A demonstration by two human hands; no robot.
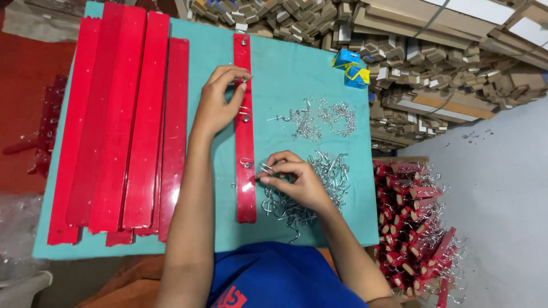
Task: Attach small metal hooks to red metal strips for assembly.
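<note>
A long red strip (245, 188) lies lengthwise on the teal mat (285, 74), with several metal hooks fixed along it. My left hand (220, 102) pinches a metal hook (244, 80) against the strip near its far part. My right hand (297, 179) holds a loose metal hook (266, 169) at the strip's right edge, over a pile of hooks (328, 171).
A stack of plain red strips (123, 125) covers the mat's left side. A second hook pile (322, 117) lies farther back, beside two small blue and yellow boxes (351, 67). Finished red strips with hooks (414, 228) are heaped at right. Cardboard stacks (445, 51) stand behind.
</note>
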